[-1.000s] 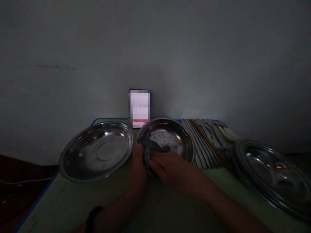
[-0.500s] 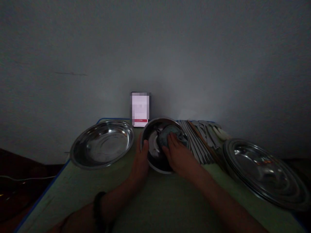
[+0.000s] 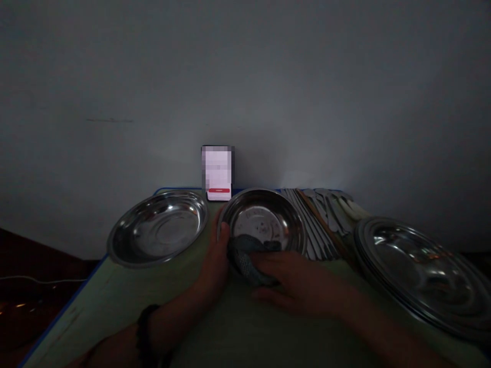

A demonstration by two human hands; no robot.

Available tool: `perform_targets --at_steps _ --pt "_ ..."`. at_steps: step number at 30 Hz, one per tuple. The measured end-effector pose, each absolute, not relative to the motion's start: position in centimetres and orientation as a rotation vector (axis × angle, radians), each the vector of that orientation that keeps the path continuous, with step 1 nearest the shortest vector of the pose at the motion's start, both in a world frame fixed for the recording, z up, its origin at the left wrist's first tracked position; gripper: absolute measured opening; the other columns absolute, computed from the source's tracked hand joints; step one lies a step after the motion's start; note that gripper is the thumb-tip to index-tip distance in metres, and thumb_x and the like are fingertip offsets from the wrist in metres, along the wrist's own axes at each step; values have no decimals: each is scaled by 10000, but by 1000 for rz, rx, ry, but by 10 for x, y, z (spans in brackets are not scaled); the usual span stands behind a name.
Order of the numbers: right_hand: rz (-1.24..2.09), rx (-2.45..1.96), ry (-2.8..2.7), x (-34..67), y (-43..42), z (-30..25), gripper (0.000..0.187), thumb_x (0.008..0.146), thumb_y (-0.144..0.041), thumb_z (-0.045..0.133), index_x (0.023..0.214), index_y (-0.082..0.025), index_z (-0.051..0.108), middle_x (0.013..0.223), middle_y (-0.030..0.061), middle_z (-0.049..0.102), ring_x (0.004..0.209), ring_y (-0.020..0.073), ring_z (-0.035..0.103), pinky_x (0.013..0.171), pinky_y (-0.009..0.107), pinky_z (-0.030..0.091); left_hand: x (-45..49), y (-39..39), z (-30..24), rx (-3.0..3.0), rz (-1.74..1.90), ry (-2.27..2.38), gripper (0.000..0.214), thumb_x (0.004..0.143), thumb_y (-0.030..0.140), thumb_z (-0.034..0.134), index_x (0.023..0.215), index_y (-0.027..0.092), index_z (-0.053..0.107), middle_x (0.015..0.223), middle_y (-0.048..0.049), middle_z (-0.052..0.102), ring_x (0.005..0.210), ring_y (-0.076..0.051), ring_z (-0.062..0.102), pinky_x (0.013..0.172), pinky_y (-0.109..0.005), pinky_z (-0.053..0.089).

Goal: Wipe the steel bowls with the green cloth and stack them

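Cloth (image 3: 247,258) moved nearer, over bowl's (image 3: 257,222) rim — narrow gap to left dish (image 3: 164,232)

You faced a plain grey wall (image 3: 268,76) that rose beyond your grip and filled the upper view. Up and to the left of your grip, a thin dark line (image 3: 110,120) marked it, nearly level. Beneath your grip spread a pale green tabletop (image 3: 92,296), with blue edging (image 3: 180,189) along its far and left sides. Left of your grip, past that edge, you had a dark reddish-brown area (image 3: 23,255), too dim to tell as floor or furniture, crossed by a white cable (image 3: 42,281). Light was low, and the wall darkened to the right of your grip.
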State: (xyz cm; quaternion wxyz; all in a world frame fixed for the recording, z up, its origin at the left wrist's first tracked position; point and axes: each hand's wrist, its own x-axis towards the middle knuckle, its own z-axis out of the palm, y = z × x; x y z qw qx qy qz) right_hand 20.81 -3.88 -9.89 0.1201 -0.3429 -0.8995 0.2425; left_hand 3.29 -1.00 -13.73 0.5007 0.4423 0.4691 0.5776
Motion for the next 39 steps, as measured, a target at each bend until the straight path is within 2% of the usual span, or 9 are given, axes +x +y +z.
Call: perform_targets --at_steps 6,12,17,20,23,28,30,32,39 --pt "353 -1020 -2687 224 -46 -106 242 844 -138 542 1064 -157 642 1086 97 694 1006 241 642 888 406 512 33 -12 -139 1085 1347 1161 613 844 503 546 1393 328 338 1419 -46 476 1301 -256 447 1128 -455 283" --pt "173 -928 -2578 235 -47 -106 254 845 -104 504 1060 -141 633 968 97 701 898 231 641 799 405 526 30 -16 -134 1356 1283 1218 826 789 463 609 1449 261 154 1433 -125 426 1297 -292 443 1074 -481 346" --pt "225 -888 -2467 249 -43 -111 250 876 -144 508 1103 -156 613 998 90 698 954 215 623 843 394 502 23 -17 -140 1755 1274 1232 400 845 507 517 1147 246 485 1354 -121 411 1324 -306 363 1099 -528 279" --pt "369 -894 -2402 255 -35 -96 154 896 -203 529 1005 -185 637 951 62 700 912 185 624 807 345 498 17 -17 -145 1855 1350 1181 300 890 477 459 1104 270 489 1321 -102 391 1323 -272 337 1101 -518 277" --pt "479 -946 -2343 260 -24 -66 113 893 -248 546 891 -197 647 819 18 682 766 147 613 713 288 485 14 -15 -136 1877 1358 1295 264 885 451 475 1051 260 548 1163 -84 440 1163 -250 453 1029 -500 366" --pt "609 -1040 -2138 257 0 -23 216 865 -368 576 803 -178 659 681 -24 626 625 114 558 594 241 435 14 -14 -86 2042 1387 1348 248 836 418 518 711 216 587 852 -32 502 853 -199 517 784 -357 470" --pt "601 -1029 -2004 250 11 -17 251 833 -411 613 835 -169 679 706 -20 644 651 122 573 606 247 444 15 -13 -61 1995 1312 1324 255 862 414 477 710 228 564 696 1 541 647 -161 494 586 -283 430" --pt "507 -978 -1843 240 20 -16 265 822 -411 627 890 -164 690 759 -11 669 700 136 597 642 265 464 15 -10 -38 1936 1312 1327 320 860 417 484 604 227 505 562 23 482 529 -137 434 493 -255 353" --pt "104 -949 -1599 212 -2 -11 296 892 -397 542 1079 -192 645 976 42 701 902 193 638 832 364 515 24 8 14 1707 1205 1277 321 787 422 612 580 176 623 538 9 528 494 -118 465 465 -229 308"
